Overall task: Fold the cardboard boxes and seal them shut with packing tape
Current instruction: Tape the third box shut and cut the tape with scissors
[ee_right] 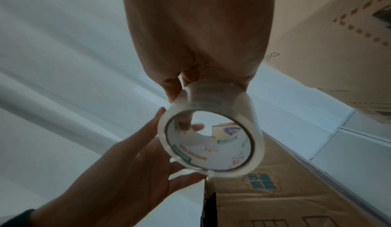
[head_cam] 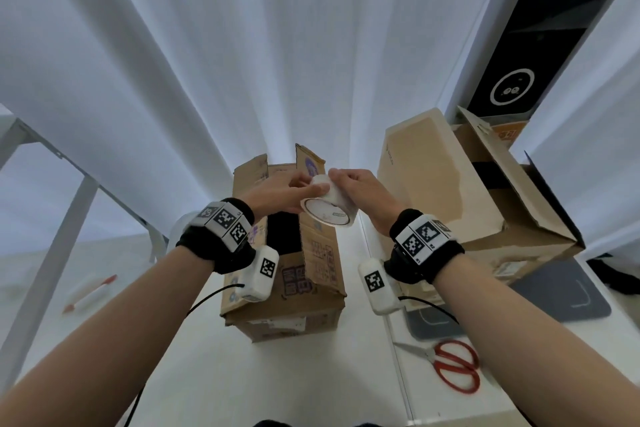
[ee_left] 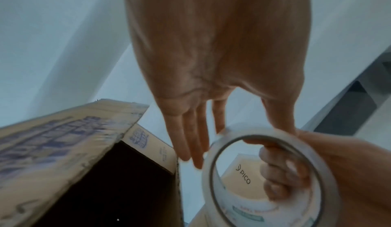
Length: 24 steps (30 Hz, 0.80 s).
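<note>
Both hands are working the tape roll (head_cam: 329,210) just above the open box (head_cam: 284,270): right hand (head_cam: 360,187) gripping it w/ fingers thru the core, left hand (head_cam: 287,192) lying flat-fingered against its side, prob hunting the tape end. Flaps aren't folded yet, no tape on; second box (head_cam: 460,198) is sitting open beside it, scissors (head_cam: 446,366) waiting on the counter (head_cam: 329,385).

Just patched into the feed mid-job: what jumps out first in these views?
The roll of clear packing tape, held up in the middle of the head view: the right hand grips it with fingers through its core, while the left hand touches its outer face. Right below stands the printed cardboard box, its top flaps not yet closed. Red scissors lie on the table at lower right.
</note>
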Motion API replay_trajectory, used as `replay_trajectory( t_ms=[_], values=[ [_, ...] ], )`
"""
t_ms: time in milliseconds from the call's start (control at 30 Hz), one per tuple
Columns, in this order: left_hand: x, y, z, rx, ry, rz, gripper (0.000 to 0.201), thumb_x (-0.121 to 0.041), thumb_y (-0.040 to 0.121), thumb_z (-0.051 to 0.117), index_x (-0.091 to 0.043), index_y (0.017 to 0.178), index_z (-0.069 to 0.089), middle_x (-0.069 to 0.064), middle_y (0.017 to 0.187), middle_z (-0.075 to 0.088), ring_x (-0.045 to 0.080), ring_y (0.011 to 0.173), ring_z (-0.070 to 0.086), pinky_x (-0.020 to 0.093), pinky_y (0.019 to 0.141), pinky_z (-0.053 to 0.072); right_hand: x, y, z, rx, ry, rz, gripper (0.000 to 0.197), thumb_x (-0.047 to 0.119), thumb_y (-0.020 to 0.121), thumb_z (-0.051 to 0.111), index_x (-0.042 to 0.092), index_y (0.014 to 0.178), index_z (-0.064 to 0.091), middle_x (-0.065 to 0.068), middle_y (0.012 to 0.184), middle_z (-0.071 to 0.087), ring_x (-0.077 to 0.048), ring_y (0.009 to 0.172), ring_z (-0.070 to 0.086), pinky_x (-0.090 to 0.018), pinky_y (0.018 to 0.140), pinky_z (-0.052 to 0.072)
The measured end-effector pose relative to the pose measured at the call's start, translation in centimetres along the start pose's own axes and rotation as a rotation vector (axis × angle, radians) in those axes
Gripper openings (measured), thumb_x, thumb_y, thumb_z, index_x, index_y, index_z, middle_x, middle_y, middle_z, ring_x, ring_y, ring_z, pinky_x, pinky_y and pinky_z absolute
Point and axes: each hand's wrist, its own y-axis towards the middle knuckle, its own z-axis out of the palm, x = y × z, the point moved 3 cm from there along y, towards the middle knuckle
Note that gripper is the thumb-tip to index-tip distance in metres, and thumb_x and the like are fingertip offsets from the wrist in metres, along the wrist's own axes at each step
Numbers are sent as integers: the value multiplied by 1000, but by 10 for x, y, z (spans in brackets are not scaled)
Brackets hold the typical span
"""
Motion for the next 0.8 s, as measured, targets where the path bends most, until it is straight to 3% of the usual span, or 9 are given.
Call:
replay_trajectory(
  t_ms=[33,100,167,233,300,400,533,667,800],
  values=[
    [-2,-3,-1,-26,28,48,45,-50,87,68,-24,124,62,-10,114,66,2,103,65,34,101,51,-1,2,2,8,3,-2,40,38,104,48,7,110,72,-14,103,74,-26,89,71,-38,86,55],
    [-12,-12,-1,-105,48,180,35,-34,91,70,-24,124,62,-18,112,64,-15,101,59,12,98,45,-2,6,5,27,23,1,44,42,102,50,5,110,72,-16,100,75,-32,94,72,-42,89,55],
    [-23,-18,-1,-184,43,299,23,-19,92,69,-18,115,68,-16,107,66,-18,101,58,-2,88,38,-2,7,10,47,53,23,49,46,101,50,2,102,72,-7,78,74,-23,73,69,-32,74,55],
    [-27,-21,-1,-193,6,374,17,-16,90,71,-15,108,74,-7,112,68,-6,106,63,12,95,47,-2,9,13,63,106,58,41,44,103,48,8,91,64,4,55,54,-13,54,45,-23,55,38],
    [-27,-24,-2,-186,25,422,19,-21,85,77,-19,105,77,-6,116,67,2,111,62,31,95,54,-2,11,13,89,195,92,32,35,105,43,10,90,58,3,56,43,-12,53,31,-24,53,29],
    [-29,-30,-3,-234,89,450,23,-21,81,81,-24,104,78,-10,105,67,-4,102,56,33,81,56,0,12,13,140,238,162,32,25,104,41,14,79,57,2,54,39,-12,52,28,-24,51,25],
    [-30,-35,-4,-317,1,489,20,-17,79,83,-19,99,79,-9,94,70,11,96,64,42,74,58,3,12,16,195,259,190,27,21,102,42,14,80,55,4,48,37,-12,47,26,-23,45,22],
    [-31,-36,-2,-329,16,482,15,-12,79,82,-15,92,75,-15,90,68,5,94,63,35,70,58,3,14,16,211,249,198,28,19,101,43,14,75,53,4,47,36,-12,47,25,-23,46,21],
    [-32,-29,5,-271,126,505,17,-5,78,76,-13,90,67,-13,94,60,-1,88,57,12,60,44,3,10,17,225,228,206,35,19,101,40,16,67,48,3,48,34,-11,48,25,-24,49,20]
  ],
)
